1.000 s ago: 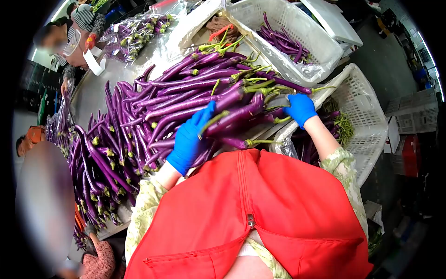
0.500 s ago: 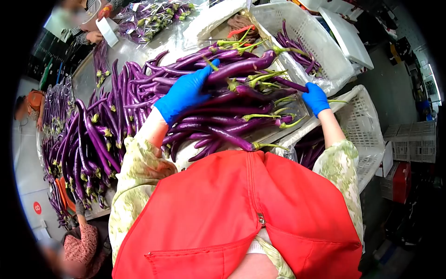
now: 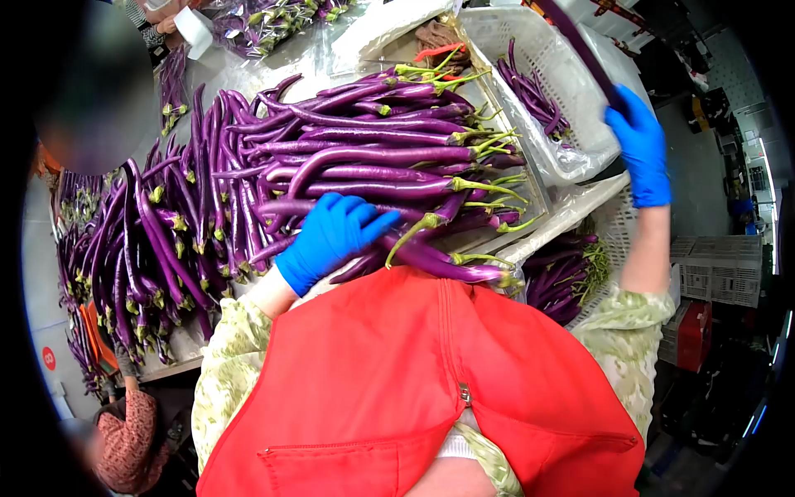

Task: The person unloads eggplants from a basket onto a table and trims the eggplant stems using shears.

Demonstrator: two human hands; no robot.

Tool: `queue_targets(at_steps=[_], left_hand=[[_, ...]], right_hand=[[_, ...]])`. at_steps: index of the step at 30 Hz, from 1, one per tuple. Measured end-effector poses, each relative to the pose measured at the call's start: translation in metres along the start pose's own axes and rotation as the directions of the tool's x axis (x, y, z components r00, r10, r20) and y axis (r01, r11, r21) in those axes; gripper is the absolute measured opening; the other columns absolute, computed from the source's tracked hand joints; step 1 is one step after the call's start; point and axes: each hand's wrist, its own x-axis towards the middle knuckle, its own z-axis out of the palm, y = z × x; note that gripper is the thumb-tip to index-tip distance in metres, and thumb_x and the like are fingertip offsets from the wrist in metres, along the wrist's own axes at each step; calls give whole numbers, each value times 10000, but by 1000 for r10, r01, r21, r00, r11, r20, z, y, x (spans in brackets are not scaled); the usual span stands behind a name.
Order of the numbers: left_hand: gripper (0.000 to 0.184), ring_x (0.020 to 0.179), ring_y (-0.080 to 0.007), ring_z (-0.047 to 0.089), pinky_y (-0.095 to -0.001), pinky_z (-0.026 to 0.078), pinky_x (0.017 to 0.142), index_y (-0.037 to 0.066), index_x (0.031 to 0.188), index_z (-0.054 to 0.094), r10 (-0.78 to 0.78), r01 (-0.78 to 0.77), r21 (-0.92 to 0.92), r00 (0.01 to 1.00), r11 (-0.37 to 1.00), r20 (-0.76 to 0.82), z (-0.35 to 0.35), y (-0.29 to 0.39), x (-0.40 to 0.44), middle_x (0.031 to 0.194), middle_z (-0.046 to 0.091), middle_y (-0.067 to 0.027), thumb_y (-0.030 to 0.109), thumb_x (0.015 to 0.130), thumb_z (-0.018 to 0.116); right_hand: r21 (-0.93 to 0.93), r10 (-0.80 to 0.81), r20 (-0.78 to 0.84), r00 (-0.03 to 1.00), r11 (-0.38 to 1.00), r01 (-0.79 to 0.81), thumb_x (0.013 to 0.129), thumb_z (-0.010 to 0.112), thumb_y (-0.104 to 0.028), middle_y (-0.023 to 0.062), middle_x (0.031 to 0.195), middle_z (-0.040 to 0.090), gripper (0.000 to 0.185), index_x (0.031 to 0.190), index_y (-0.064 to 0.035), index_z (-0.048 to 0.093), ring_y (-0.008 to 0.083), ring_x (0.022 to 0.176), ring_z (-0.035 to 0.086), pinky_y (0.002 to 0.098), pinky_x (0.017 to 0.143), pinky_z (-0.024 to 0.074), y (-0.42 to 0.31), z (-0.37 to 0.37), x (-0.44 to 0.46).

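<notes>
Long purple eggplants (image 3: 364, 157) lie in a heap in front of me, most of their green stems towards the right. My left hand (image 3: 331, 240), in a blue glove, is low on the near side of the heap, its fingers curled over an eggplant (image 3: 431, 258) that is slightly blurred near my apron. Out to the right, my right hand (image 3: 642, 149), also gloved in blue, grips a dark eggplant (image 3: 580, 50) that points up and away over the white crate. The far end of that eggplant leaves the frame.
A lined white crate (image 3: 571, 161) holding some eggplants stands at the back right. Nearer, another crate (image 3: 625, 224) contains more eggplants. Bundled eggplants (image 3: 273, 29) in clear film lie at the back. Other people are at the left, one with a patterned sleeve (image 3: 128, 435).
My right hand has swung right and up from the stem ends, raising an eggplant. My left hand has come down towards me from the upper heap, and the eggplant lifted there has gone.
</notes>
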Motion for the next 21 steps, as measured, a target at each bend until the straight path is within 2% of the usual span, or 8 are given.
queue_targets(at_steps=[2,7,9,13,15,19,20,21], left_hand=[[480,808,-175,540,-322,413,676,174,1229,517,2,0,-37,998,999,64,0,16,3,853,545,-22,188,749,529],[530,645,-224,555,-382,418,563,135,1301,445,-147,183,-110,951,977,273,25,31,-9,758,556,-75,229,789,542],[527,592,-262,562,-418,404,510,151,1299,441,-170,195,-177,975,965,144,32,30,-14,708,557,-102,252,793,549],[474,628,-273,576,-425,420,545,176,1217,503,-268,287,-233,957,929,108,35,32,-15,724,573,-84,316,772,584],[495,648,-263,574,-411,432,567,176,1200,524,-301,281,-224,951,933,-63,48,32,-16,745,575,-69,311,734,620],[566,710,-235,556,-375,425,639,170,1223,521,-316,290,-173,938,941,-144,59,42,-24,803,563,-53,267,682,655],[542,739,-226,554,-372,417,658,159,1234,514,-321,295,-165,934,941,-158,60,45,-24,817,561,-49,228,706,614],[523,752,-222,554,-369,417,663,157,1232,515,-317,302,-110,934,947,-165,63,45,-24,828,563,-48,214,718,593]], right_hand=[[173,-98,187,977,983,65,820,603,-56,69,1114,583,392,1203,-10,535,141,986,554,261,890,426,-47,56,0],[-68,-421,605,676,818,571,798,608,-176,138,1030,577,335,1108,-59,562,292,929,562,369,841,446,-61,198,-2],[-39,-574,568,590,697,716,772,645,-260,118,971,579,361,1071,-73,568,301,889,550,382,772,443,-64,208,-20],[444,-616,693,373,773,452,755,641,-308,126,799,566,290,932,-83,595,312,780,549,402,681,440,-101,178,-66],[203,-452,835,314,783,588,741,641,-252,99,751,572,243,919,-92,597,307,752,555,390,661,438,-85,182,-91],[277,-576,496,650,814,510,707,640,-22,78,835,624,186,881,-82,614,254,754,583,339,666,450,-75,146,-79],[196,-324,435,840,945,262,789,633,-51,61,850,626,113,900,-63,613,191,761,590,298,690,456,-83,125,-73],[457,-114,363,925,887,-71,841,623,-104,51,855,616,84,905,-51,612,145,769,581,265,705,456,-85,103,-59]])
